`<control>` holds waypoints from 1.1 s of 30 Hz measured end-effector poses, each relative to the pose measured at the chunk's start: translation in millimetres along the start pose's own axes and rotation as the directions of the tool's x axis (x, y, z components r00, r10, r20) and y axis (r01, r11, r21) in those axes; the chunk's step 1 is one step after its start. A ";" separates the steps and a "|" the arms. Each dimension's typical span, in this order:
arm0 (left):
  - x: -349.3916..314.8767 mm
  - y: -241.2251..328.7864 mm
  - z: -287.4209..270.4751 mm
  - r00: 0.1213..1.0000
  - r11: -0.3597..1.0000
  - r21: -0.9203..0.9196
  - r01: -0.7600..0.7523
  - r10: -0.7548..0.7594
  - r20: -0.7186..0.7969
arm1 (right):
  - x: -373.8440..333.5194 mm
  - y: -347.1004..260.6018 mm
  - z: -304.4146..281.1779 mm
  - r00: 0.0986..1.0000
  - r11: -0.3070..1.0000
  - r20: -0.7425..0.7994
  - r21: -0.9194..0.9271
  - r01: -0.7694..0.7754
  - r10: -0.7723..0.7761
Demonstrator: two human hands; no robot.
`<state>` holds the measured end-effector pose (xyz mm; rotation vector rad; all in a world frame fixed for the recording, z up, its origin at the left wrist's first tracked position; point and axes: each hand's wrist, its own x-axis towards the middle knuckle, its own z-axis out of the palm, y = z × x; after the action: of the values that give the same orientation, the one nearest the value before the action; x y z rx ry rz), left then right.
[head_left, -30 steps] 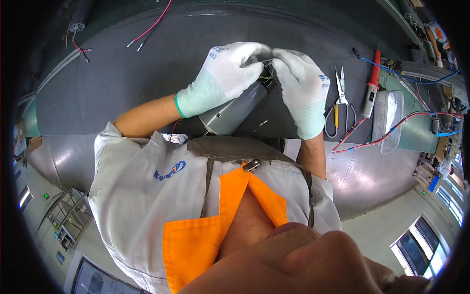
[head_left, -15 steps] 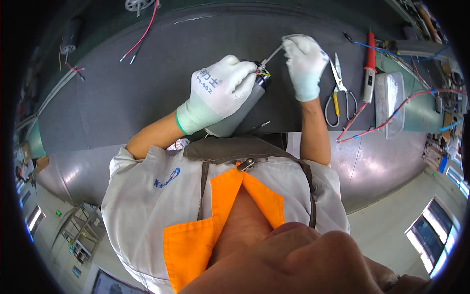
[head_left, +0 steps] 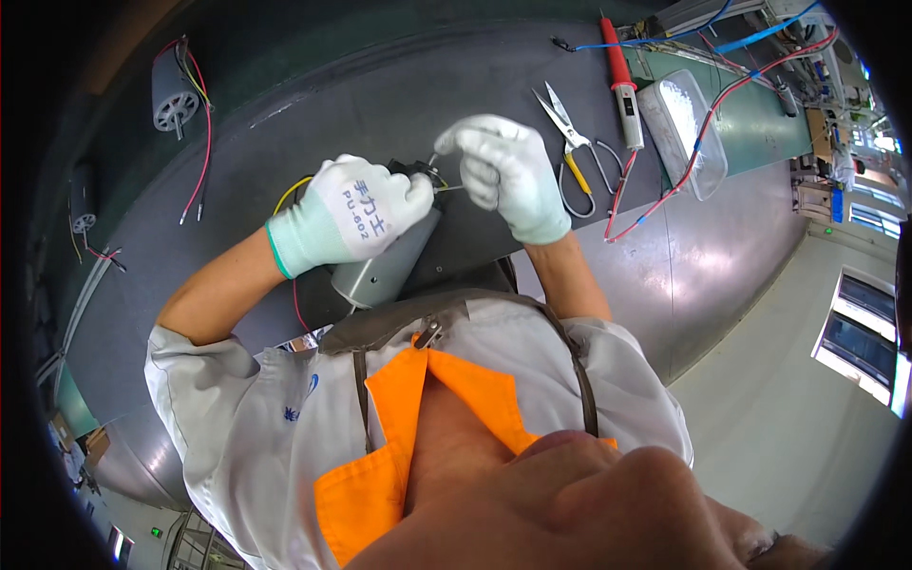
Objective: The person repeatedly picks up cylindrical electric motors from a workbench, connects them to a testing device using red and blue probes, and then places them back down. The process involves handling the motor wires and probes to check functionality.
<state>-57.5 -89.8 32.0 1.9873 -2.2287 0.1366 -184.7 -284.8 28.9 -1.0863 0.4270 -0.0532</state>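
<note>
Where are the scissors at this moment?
In the head view, the scissors lie right of centre on the bench, between the right hand and the red-and-grey tool.

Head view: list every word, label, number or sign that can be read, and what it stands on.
Left glove: dark-blue characters and digits, legible, but not copied here.
Shirt: blue chest mark, too small to read.
Green signs on walls: too small to read.

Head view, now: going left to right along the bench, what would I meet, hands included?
Dark motor, grey motor, left hand, right hand, scissors, red-handled tool, clear box.
</note>
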 end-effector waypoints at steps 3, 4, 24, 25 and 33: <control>-0.3 8.4 3.7 0.998 0.997 -0.024 -0.070 0.070 -0.009 | 46.3 1.4 25.2 0.920 0.934 0.227 -0.084 0.346 -0.320; -1.6 4.4 2.0 0.998 0.998 -0.019 -0.066 0.066 0.007 | 55.8 4.5 30.5 0.900 0.922 0.256 -0.071 0.381 -0.352; 60.1 -56.1 -17.1 0.886 0.369 -0.812 0.452 -0.290 0.361 | -116.5 49.9 -99.8 0.901 -0.058 -0.164 -0.977 -0.203 -0.401; 59.6 -64.1 -6.0 0.891 0.356 -0.825 0.440 -0.291 0.349 | -116.6 48.9 -107.3 0.899 0.008 -0.148 -0.987 -0.159 -0.413; 60.7 -81.8 -7.3 0.965 0.824 -0.562 -0.078 -0.079 -0.249 | -72.0 13.5 -64.3 0.999 0.629 0.049 -0.777 0.032 0.010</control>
<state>17.4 -157.6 47.0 1.5380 -1.8151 -0.2318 -276.3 -314.8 14.2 -1.9607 0.4030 0.1705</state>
